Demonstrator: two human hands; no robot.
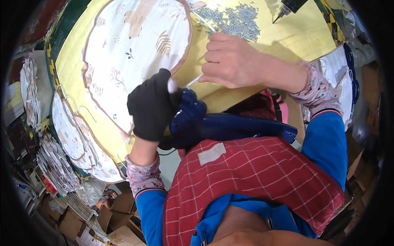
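Observation:
My left hand (152, 106), in a black glove with a bare fingertip showing, is closed on the end of a dark blue plastic part (246, 126). This long, glossy piece lies across my front at the table edge. My bare right hand (234, 61) is closed in a fist around a thin white rod (204, 21). One length of the rod sticks out beyond the fist, and a short bent end shows beside the blue part's rounded top. The middle of the rod is hidden in my fingers.
Silvery screws (236, 20) lie heaped on the yellow table (295, 41), near a power screwdriver tip (281, 14). A white printed fabric panel with brown edging (135, 53) covers the left side. Smaller panels (76, 131) hang at the left edge; cardboard (74, 223) lies below.

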